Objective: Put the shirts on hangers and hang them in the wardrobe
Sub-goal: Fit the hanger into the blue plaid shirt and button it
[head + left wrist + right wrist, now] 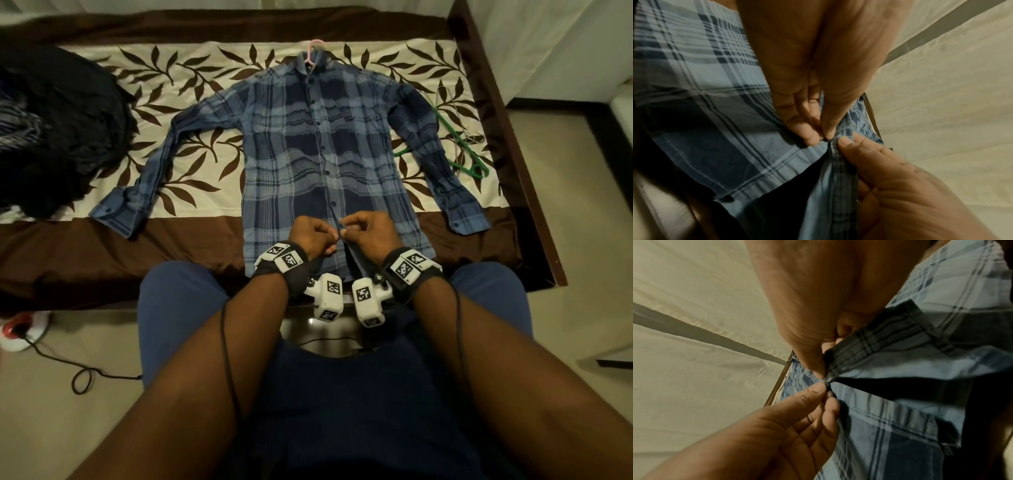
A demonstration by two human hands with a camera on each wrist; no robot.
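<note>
A blue plaid shirt [308, 144] lies flat and face up on the bed, sleeves spread out. A pink hanger's hook [315, 46] sticks out of its collar. Both hands meet at the lower front opening, near the hem. My left hand [329, 240] pinches the left front edge [813, 146] between thumb and forefinger, at a small dark button [828, 384]. My right hand [346, 228] pinches the striped buttonhole strip [869, 337] just opposite. Below the hands the two front edges lie apart. The rest of the hanger is hidden inside the shirt.
Green hangers [459, 147] lie on the bed past the shirt's right sleeve. A dark heap of clothes [51, 130] sits at the left. The bed's wooden frame [534, 192] runs along the right. A cable [82, 377] trails over the floor at lower left.
</note>
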